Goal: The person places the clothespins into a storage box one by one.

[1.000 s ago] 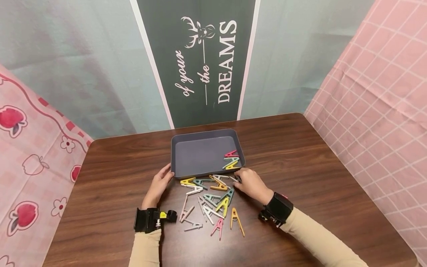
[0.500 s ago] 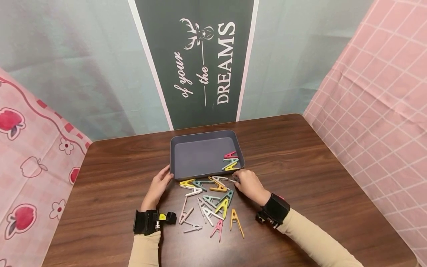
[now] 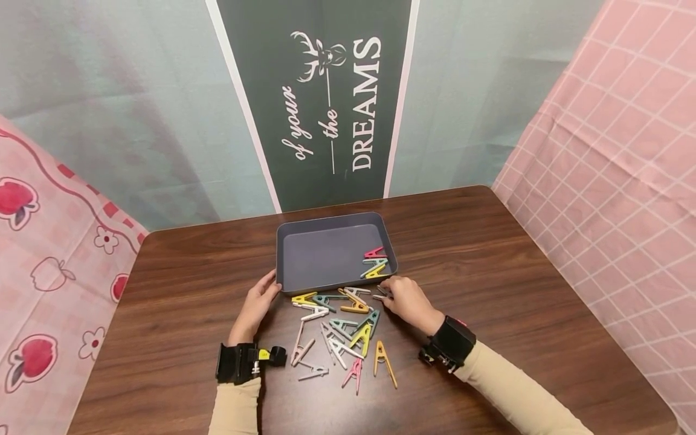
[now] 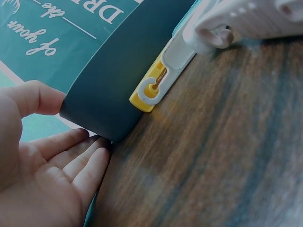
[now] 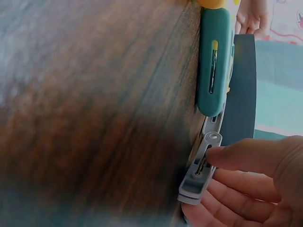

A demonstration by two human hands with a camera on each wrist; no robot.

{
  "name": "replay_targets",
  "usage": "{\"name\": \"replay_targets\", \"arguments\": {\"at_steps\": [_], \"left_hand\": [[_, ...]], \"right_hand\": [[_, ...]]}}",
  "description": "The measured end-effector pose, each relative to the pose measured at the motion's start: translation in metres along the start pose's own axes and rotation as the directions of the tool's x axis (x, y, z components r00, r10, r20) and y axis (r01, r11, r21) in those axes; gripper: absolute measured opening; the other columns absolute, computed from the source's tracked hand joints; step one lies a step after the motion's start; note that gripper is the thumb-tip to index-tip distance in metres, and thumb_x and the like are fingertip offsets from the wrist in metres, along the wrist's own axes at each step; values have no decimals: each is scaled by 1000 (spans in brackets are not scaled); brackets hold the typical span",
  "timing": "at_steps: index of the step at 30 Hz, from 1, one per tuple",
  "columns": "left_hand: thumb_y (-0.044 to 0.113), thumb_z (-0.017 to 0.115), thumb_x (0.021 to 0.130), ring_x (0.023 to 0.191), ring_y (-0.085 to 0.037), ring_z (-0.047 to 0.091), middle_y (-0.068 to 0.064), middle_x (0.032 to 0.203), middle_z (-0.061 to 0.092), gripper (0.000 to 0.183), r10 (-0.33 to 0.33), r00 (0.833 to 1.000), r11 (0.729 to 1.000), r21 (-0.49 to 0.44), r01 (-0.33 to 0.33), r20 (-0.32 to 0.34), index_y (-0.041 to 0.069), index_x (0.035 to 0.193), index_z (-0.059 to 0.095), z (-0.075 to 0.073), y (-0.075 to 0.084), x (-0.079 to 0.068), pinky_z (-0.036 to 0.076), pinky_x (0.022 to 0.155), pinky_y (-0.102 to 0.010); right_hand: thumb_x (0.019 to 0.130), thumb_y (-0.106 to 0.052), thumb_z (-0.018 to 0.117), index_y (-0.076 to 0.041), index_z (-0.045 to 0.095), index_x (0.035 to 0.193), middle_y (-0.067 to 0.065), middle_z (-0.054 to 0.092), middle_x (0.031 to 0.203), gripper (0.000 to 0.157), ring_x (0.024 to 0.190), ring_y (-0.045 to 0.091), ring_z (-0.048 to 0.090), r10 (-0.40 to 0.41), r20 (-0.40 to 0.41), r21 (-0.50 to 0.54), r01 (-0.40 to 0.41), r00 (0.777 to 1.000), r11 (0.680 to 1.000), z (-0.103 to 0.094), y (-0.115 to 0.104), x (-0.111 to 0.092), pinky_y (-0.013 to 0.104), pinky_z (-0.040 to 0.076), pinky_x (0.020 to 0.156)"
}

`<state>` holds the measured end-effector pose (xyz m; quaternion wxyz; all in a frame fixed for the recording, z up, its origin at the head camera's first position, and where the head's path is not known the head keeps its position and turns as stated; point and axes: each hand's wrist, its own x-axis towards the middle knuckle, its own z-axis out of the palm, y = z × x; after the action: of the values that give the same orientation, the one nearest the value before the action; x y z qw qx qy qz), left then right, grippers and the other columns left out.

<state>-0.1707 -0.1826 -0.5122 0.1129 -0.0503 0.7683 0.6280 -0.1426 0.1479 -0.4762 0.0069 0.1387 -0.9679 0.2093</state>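
Observation:
My left hand (image 3: 255,309) holds the front left corner of a dark grey tray (image 3: 321,225). In the left wrist view the thumb (image 4: 45,99) lies at its rim and the other fingertips touch low by the corner. My right hand (image 3: 409,304), near the tray's front right corner, pinches a grey clothespin (image 5: 199,172) between thumb and fingers; its jaws point toward the other clothespins. Inside the tray at the right lie a red clothespin (image 3: 374,253), a pale green clothespin (image 3: 379,262) and a yellow clothespin (image 3: 375,272).
Several clothespins lie heaped in front of the tray, among them a dark teal clothespin (image 5: 215,61), a lime clothespin (image 3: 362,337) and a white clothespin (image 3: 314,312). Nearer the front are a pink clothespin (image 3: 353,373) and an orange clothespin (image 3: 382,356). All rest on a brown wooden table (image 3: 462,260).
The right hand has shifted slightly with the grey clothespin, which shows a little more now. The left hand stays at the tray corner. The head view has drifted slightly.

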Motion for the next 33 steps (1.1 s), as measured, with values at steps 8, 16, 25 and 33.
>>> {"name": "replay_targets", "arguments": {"at_steps": [8, 16, 25, 33], "left_hand": [[11, 45, 98, 143, -34, 36, -22, 152, 37, 54, 9, 1000, 1000, 7, -9, -4, 2, 149, 32, -1, 1, -3, 30, 118, -46], [11, 44, 99, 144, -32, 35, -21, 154, 34, 54, 5, 1000, 1000, -7, -5, 9, 2, 150, 29, -2, 2, -3, 29, 119, -44], [11, 46, 98, 142, -31, 37, -21, 152, 38, 53, 3, 1000, 1000, 0, -3, -5, 3, 149, 33, -1, -1, 0, 30, 119, -44], [11, 45, 99, 142, -32, 37, -22, 152, 38, 52, 14, 1000, 1000, 15, -14, -9, 2, 149, 33, 0, -1, 0, 30, 119, -45]], "right_hand": [[75, -3, 75, 1, 72, 98, 12, 71, 90, 23, 80, 20, 66, -63, -13, 8, 63, 998, 998, -7, -6, -2, 36, 55, 69], [76, -4, 74, 0, 72, 99, 10, 71, 89, 24, 81, 16, 65, -129, -30, 7, 129, 991, 992, -16, -11, -1, 33, 55, 70], [74, -1, 74, 0, 72, 98, 8, 70, 84, 24, 75, 13, 62, -157, -66, -13, 157, 985, 988, -23, -14, -1, 31, 53, 66], [73, 2, 72, 0, 72, 100, 10, 71, 91, 27, 80, 16, 65, -164, -69, -2, 164, 984, 986, -30, -14, 3, 34, 56, 71]]}}
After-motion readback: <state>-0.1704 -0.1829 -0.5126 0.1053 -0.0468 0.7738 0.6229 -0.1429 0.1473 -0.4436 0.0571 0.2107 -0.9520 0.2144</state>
